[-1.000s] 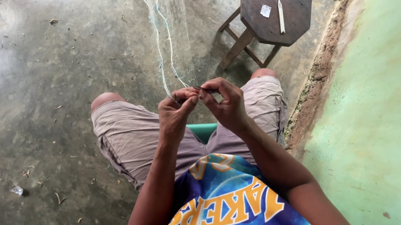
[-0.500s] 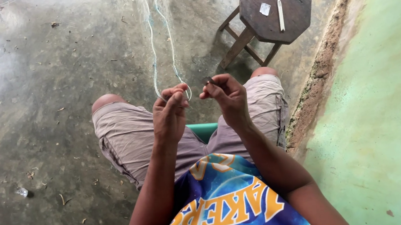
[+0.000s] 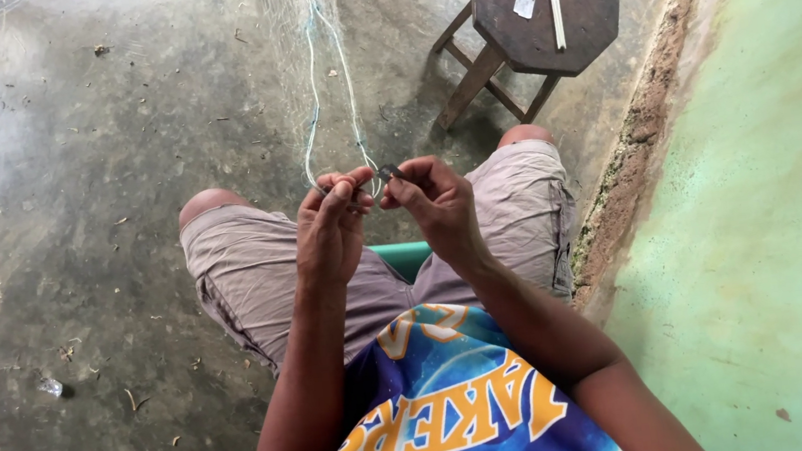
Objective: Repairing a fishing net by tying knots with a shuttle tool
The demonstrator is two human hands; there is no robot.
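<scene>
I sit on a green seat (image 3: 412,254) with both hands raised over my lap. My left hand (image 3: 333,225) pinches a thin pale cord (image 3: 315,129) that runs away from me across the floor, part of a fine, almost see-through net (image 3: 318,23). My right hand (image 3: 428,197) is closed on a small dark piece (image 3: 389,171) at the cord's near end, its fingertips almost touching those of the left hand. What the dark piece is, I cannot tell.
A dark octagonal wooden stool (image 3: 537,8) stands ahead to the right, with a white stick (image 3: 556,14) and a small pale scrap (image 3: 524,5) on top. A green wall (image 3: 782,212) rises on my right. The grey concrete floor (image 3: 71,243) carries scattered litter.
My hands have stayed close together over my lap, shifting slightly as the fingers work the cord. The cord's loop at my fingertips has tightened.
</scene>
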